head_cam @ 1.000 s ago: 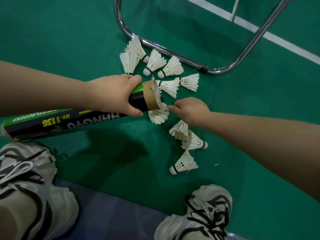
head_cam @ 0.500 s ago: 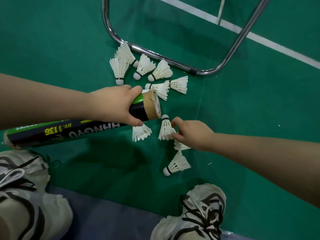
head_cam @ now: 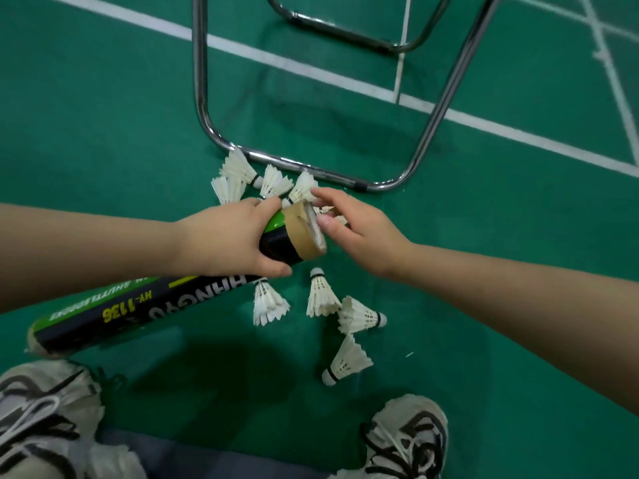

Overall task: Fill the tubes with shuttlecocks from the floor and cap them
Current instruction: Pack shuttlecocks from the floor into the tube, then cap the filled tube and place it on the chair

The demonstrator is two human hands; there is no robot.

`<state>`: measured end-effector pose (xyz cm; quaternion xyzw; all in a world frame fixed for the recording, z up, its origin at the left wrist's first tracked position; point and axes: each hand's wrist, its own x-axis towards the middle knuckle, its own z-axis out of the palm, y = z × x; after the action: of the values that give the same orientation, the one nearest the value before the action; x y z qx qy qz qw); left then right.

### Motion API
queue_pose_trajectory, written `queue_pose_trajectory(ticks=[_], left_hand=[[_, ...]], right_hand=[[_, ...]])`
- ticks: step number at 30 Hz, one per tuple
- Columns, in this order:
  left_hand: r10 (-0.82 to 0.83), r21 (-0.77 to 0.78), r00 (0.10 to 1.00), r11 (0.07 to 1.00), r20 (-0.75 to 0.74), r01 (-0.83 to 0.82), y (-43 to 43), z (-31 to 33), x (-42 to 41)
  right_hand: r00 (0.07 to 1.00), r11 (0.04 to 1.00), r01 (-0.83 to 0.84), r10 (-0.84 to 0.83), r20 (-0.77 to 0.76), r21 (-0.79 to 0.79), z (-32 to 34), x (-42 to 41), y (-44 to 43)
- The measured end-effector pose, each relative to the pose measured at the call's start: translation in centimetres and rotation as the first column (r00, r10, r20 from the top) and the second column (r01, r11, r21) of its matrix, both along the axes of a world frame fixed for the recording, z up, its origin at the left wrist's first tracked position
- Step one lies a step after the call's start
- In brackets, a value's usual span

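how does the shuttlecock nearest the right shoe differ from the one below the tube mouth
The shoe-side shuttlecock points its cork away from the tube; the mouth-side shuttlecock points its cork toward it. The shoe-side shuttlecock lies slanted in view, the mouth-side shuttlecock almost straight. Both: white feathers, black-banded corks.

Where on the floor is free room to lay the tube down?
Free: the green floor between left shoe and right shoe, below the tube; also left of the chair frame, above the left forearm. Crowded: shuttlecocks by the frame's bar and below the right hand.
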<state>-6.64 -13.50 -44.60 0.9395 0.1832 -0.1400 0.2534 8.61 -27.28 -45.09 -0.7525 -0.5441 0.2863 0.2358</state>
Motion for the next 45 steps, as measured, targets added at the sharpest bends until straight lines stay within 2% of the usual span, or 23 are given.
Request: queue_pose_trajectory(ticks=[4,10,13,17,22,29,35,37,39,42,45], left_hand=[[-0.012,0.036,0.997,0.999,0.075,0.01,1.3,4.0,-0.2],[0.03,0.068,0.969,0.997,0.244,-0.048,3.9,10.0,1.1],[0.082,0.038,0.929,0.994,0.362,-0.103,5.8,13.0,2.6],[0.156,0.003,0.843,0.983,0.515,-0.184,8.7,16.5,4.6],[0.231,0.0,0.773,0.958,0.591,-0.286,13.0,19.9,6.5],[0.336,-0.037,0.708,0.915,0.621,-0.402,18.7,21.7,6.7],[0.455,-0.167,0.664,0.877,0.593,-0.451,21.4,19.1,6.2],[0.48,-0.19,0.653,0.865,0.586,-0.465,22.0,18.0,5.9],[0.505,-0.211,0.646,0.852,0.573,-0.479,22.6,17.0,5.6],[0.522,-0.219,0.652,0.843,0.55,-0.491,23.3,15.7,5.3],[0.528,-0.222,0.644,0.839,0.553,-0.497,23.4,14.9,5.0]], right_hand=[[0.999,0.996,-0.032,0.032,-0.004,0.082,3.6,-0.8,1.0],[0.986,0.966,0.103,-0.068,-0.154,0.237,9.6,-0.4,4.4],[0.981,0.934,0.147,-0.095,-0.171,0.327,13.1,0.1,7.0],[0.987,0.877,0.153,-0.116,-0.108,0.456,17.6,1.6,11.2],[0.987,0.806,0.158,-0.129,-0.092,0.571,21.9,2.6,17.1],[0.985,0.821,0.153,-0.084,-0.149,0.55,24.7,4.1,25.0],[0.965,0.842,0.259,-0.203,-0.166,0.473,23.5,5.7,31.2],[0.966,0.875,0.247,-0.258,-0.03,0.416,22.7,6.7,32.6],[0.922,0.925,0.226,-0.304,0.239,0.305,21.9,7.7,33.9],[0.771,0.963,0.25,-0.263,0.58,0.104,20.9,8.5,35.2],[0.642,0.98,0.201,-0.137,0.754,0.007,19.9,8.5,35.5]])
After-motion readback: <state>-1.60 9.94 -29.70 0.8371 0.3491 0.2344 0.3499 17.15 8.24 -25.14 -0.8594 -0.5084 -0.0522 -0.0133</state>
